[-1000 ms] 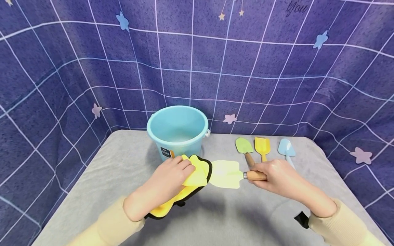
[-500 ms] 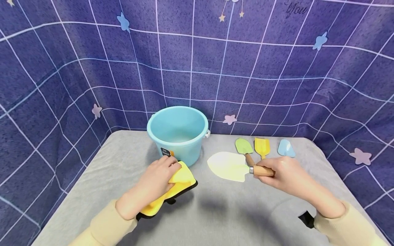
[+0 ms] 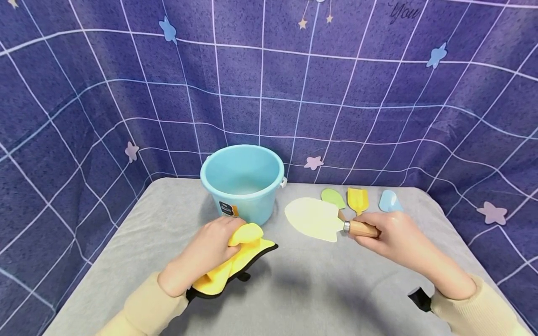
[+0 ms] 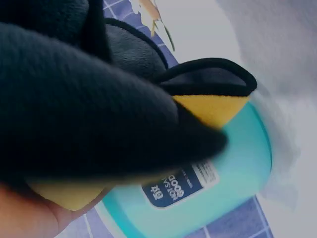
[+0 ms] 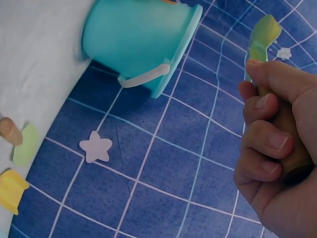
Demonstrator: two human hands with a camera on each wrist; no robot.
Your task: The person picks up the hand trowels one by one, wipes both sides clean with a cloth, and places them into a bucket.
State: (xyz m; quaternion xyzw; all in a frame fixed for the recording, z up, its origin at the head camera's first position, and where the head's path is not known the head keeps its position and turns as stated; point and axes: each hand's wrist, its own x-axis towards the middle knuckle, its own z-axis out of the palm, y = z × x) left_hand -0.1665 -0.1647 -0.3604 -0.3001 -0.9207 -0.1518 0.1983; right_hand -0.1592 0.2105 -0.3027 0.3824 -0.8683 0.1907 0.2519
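My left hand (image 3: 210, 245) grips a yellow cloth (image 3: 227, 268) with a black edge and a dark underside, in front of the light blue bucket (image 3: 248, 203). In the left wrist view the cloth's dark side (image 4: 89, 114) fills much of the picture and partly covers the bucket (image 4: 237, 163). My right hand (image 3: 397, 235) holds a garden trowel by its wooden handle (image 3: 362, 228). The trowel's pale yellow-green blade (image 3: 313, 217) points left, above the grey surface. Curled fingers wrap the handle in the right wrist view, where the blade (image 5: 262, 37) shows nearly edge-on.
Behind my right hand lie a green shovel (image 3: 332, 198), a yellow shovel (image 3: 358, 199) and a light blue shovel (image 3: 390, 200), their handles largely hidden. A purple gridded curtain (image 3: 336, 116) with stars backs the grey cloth-covered table (image 3: 168, 210).
The cloth and the trowel blade, overlapping in view a second ago, have moved apart. My left hand went left with the cloth; my right hand shifted slightly right and back with the trowel.
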